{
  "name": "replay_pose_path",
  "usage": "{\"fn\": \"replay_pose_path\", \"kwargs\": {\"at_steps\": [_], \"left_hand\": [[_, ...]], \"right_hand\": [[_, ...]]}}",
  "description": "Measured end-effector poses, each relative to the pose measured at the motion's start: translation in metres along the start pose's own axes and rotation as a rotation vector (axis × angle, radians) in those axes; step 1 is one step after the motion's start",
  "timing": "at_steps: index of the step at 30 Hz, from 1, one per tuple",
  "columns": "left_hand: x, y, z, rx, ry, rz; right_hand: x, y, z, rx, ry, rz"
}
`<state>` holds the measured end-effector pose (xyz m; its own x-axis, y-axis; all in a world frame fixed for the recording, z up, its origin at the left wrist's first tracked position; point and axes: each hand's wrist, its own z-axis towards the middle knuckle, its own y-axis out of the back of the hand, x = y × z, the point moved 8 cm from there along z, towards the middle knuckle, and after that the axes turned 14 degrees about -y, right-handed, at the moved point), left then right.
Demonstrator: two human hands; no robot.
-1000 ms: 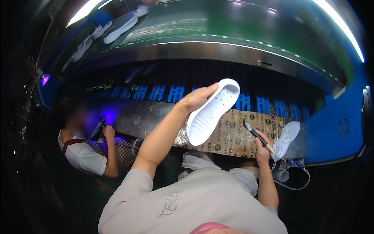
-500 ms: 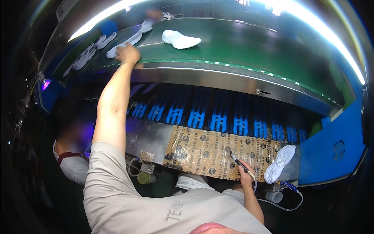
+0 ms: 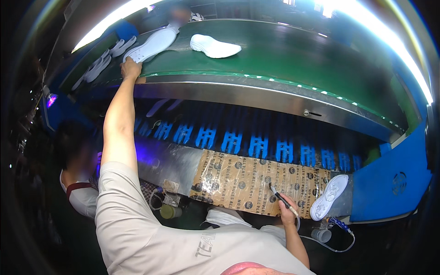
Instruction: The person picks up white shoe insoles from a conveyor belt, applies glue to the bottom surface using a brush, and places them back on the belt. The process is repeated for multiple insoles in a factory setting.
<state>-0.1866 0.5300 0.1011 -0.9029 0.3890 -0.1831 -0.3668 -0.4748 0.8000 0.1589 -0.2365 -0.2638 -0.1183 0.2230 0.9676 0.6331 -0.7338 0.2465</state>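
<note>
Shifted leftward since the earlier frame, the left hand (image 3: pixel 131 68) now grips the near end of a white shoe sole (image 3: pixel 155 44), its holed face showing, at the green conveyor belt (image 3: pixel 293 64). The right hand (image 3: pixel 288 211) is closed around a dark-handled brush (image 3: pixel 282 198) above cardboard (image 3: pixel 243 181), near a second white sole (image 3: pixel 329 197) lying on the metal surface (image 3: pixel 178 160).

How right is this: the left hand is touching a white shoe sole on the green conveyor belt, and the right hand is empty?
Not quite: the right hand isn't empty. The head view shows it holding a black-handled brush. The left hand is touching a white shoe sole on the green conveyor belt.
</note>
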Motion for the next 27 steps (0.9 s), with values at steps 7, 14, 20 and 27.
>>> {"fn": "replay_pose_path", "kwargs": {"at_steps": [7, 14, 20, 27], "left_hand": [[-0.036, 0.052, -0.051, -0.316, -0.175, -0.197], [-0.104, 0.096, -0.189, -0.257, -0.234, -0.989], [-0.193, 0.046, -0.352, 0.221, -0.29, -1.558], [-0.265, -0.056, -0.529, 1.131, 0.083, -1.707]], "right_hand": [[0.01, -0.003, 0.001, 0.015, 0.071, -0.035], [0.005, -0.002, -0.002, -0.009, 0.029, 0.014], [-0.022, -0.002, 0.006, -0.018, -0.094, 0.135], [-0.019, -0.001, 0.004, -0.031, -0.254, 0.503]]}}
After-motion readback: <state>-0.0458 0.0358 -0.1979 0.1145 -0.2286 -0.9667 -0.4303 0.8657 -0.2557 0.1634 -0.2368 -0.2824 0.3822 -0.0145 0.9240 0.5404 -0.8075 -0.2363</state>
